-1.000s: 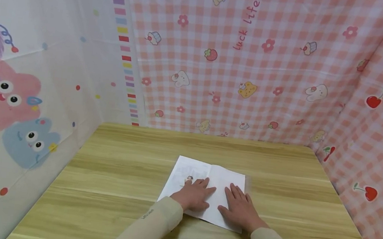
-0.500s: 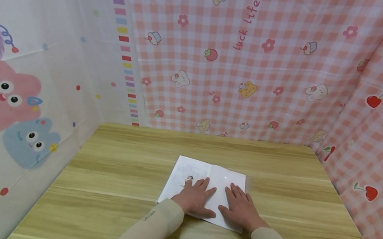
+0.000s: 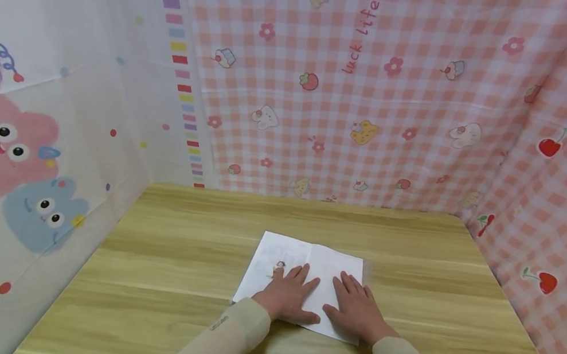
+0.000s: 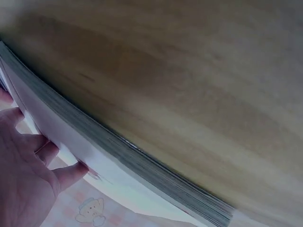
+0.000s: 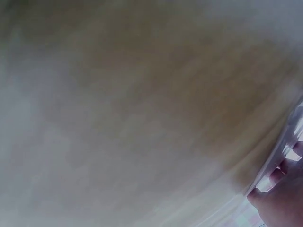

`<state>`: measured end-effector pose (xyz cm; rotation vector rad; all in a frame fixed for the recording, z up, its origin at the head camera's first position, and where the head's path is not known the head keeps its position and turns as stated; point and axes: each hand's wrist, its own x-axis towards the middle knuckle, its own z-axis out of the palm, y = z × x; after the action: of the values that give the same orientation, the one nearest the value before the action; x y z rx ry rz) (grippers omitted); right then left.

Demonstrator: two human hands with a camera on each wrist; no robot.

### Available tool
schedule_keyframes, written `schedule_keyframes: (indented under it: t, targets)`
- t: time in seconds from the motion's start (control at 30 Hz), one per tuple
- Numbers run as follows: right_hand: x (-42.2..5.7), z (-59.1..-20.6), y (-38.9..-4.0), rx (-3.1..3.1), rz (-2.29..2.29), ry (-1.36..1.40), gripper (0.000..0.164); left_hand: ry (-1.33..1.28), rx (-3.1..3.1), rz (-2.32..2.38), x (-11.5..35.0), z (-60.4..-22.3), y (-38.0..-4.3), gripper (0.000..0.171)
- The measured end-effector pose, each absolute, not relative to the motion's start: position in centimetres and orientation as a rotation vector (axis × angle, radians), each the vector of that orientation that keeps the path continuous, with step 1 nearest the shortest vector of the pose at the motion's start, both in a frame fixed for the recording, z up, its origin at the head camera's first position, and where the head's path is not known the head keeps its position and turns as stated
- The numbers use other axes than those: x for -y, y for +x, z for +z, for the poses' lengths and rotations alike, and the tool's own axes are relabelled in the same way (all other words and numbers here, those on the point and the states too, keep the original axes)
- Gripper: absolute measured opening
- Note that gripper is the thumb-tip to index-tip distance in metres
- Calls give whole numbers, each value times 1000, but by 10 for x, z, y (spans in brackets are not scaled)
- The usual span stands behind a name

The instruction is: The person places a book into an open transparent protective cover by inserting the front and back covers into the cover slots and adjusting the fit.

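Observation:
An open book (image 3: 334, 263) with white pages lies on the table, turned slightly clockwise. A small printed figure shows on its left page, while the visible part of the right page is plain white. My left hand (image 3: 289, 296) rests with spread fingers across the lower left page, its thumb reaching past the fold. On the right page lies my right hand (image 3: 355, 308), fingers straight and pointing away from me. The left wrist view shows the thick stack of page edges (image 4: 118, 151) beside my fingers. In the right wrist view only part of my right hand (image 5: 284, 198) appears at the lower right corner.
The wooden table (image 3: 177, 246) extends around the book on all sides. Behind it hangs a pink checked cloth (image 3: 286, 56), with a white cartoon-printed cloth (image 3: 105, 95) on the left and more checked cloth on the right.
My left thumb has moved outward, away from its fingers and across the fold onto the right page. My right hand and the book stay in place; the head view has shifted slightly.

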<state>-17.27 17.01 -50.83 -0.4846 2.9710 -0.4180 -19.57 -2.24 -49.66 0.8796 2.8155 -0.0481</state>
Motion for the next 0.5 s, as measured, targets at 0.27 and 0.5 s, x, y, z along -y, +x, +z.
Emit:
schedule_keyframes:
  t: [0.27,0.5]
  targets:
    - [-173,-513,-170,-3015,-415,-527,72,899,-2839,-49,23,-500,-193,87]
    - [-173,-514,-170,-3017,-441,-539,70,896,-2854,-94,23,-500,-193,88]
